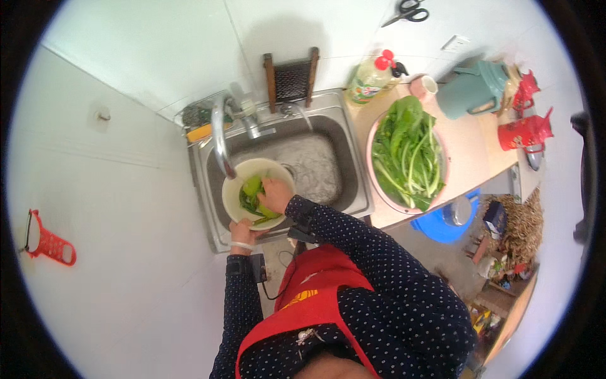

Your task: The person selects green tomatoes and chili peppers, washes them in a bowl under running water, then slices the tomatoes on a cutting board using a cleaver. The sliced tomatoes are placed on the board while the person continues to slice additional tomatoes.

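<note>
A cream bowl (230, 199) is tilted over the left part of the steel sink, under the curved tap (218, 128). My left hand (243, 232) grips its near rim. Inside it, my right hand (276, 195) touches green vegetables (251, 194); its fingertips are partly hidden, so whether they grip a piece cannot be told. Water stands or runs in the sink basin (322, 166). To the right, a pink-rimmed basin (370, 163) on the counter holds a heap of leafy greens (412, 151).
A wooden-framed grater (291, 81) leans behind the sink. Detergent bottles (369, 83), a pink mug (423, 86), a teal jug (466, 92) and red thermos-like jugs (523, 134) stand along the counter. Scissors (409, 13) and a red peeler (54, 244) hang on walls. A blue tub (438, 230) is below.
</note>
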`<state>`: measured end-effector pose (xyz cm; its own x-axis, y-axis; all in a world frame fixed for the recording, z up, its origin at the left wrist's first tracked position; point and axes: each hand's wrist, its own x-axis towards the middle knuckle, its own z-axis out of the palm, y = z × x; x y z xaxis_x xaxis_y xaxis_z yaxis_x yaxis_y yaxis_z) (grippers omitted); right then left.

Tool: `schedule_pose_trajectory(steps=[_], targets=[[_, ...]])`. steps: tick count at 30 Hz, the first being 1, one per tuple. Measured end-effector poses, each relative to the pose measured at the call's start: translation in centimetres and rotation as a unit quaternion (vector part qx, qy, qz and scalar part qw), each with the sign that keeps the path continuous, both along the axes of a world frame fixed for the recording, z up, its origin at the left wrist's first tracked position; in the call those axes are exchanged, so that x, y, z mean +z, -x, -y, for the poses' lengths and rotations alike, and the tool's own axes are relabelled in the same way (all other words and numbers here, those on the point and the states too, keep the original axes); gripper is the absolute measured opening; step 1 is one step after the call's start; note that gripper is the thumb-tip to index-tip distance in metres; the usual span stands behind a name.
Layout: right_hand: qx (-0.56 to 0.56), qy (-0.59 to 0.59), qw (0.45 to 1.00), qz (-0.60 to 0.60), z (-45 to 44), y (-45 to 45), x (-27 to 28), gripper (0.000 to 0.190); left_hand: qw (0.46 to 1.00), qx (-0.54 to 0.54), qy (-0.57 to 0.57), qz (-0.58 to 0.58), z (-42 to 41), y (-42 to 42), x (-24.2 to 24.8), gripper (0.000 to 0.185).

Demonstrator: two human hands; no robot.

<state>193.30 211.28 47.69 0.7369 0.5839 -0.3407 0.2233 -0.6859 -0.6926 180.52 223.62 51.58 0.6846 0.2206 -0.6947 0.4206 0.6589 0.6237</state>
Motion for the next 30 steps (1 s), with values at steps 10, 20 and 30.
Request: schedule_pose_trajectory(steps=[10,20,30], targets=[[0.217,0.192,0.952,0.098,2.7,-0.6,3.3,0.108,0.997,0.045,0.060,0.026,3.6,-0.7,-0.6,0.043],[0.113,0.077,0.988,0.075,2.1,-1.6,2.8,0.085,0.996,0.046,0.051,0.057,2.4,-1.0,0.2,0.042],[0.143,0.009,0.990,-0.007,0.7,-5.2,3.7,0.075,0.996,0.040,0.067,0.045,2.6,-0.3,-0.8,0.041]])
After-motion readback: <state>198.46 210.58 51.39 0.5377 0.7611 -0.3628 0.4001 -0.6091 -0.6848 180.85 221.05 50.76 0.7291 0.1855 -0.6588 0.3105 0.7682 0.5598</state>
